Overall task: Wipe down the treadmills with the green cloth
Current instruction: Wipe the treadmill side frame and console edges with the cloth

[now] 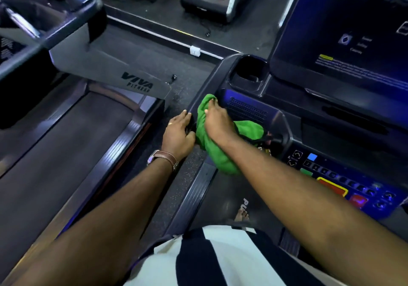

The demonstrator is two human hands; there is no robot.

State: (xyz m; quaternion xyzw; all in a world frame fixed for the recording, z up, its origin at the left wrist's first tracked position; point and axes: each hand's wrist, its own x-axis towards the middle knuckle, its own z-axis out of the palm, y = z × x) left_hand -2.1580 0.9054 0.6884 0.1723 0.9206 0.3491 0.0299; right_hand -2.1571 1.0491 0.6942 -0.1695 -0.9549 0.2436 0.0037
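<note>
Mid-wipe, seen from the head camera: the right hand (215, 123) lies flat and open on the green cloth (206, 140), palm down, pressing it onto the left edge of a treadmill console (254, 111). The cloth is bunched under the palm, with one fold pushed up ahead of the fingertips and a longer tail hanging off the console edge below the wrist. The left hand (177, 134), wearing a brown-strapped wristwatch (164, 157) and a ring, sits just left of the cloth with its fingers curled around the console's side rail (199, 100), apparently steadying the person.

Beyond the right hand's fingertips is an empty cup holder (248, 72); farther right stands the dark display screen (344, 34). Below the right forearm runs the button panel (337, 182), with arrow keys, number keys and a large red stop button. Something dark, with a bit of red beside it, sits at the cloth's right edge, too blurred to identify. To the left of the left hand, well apart across a strip of floor, is a second treadmill (66, 131) marked "VIVA FITNESS".

The likely risks: a sweep to the right could drag the cloth over the keys and press one, or snag it on the dark fitting; the hanging tail could slip off and pull the cloth from under the open palm.
</note>
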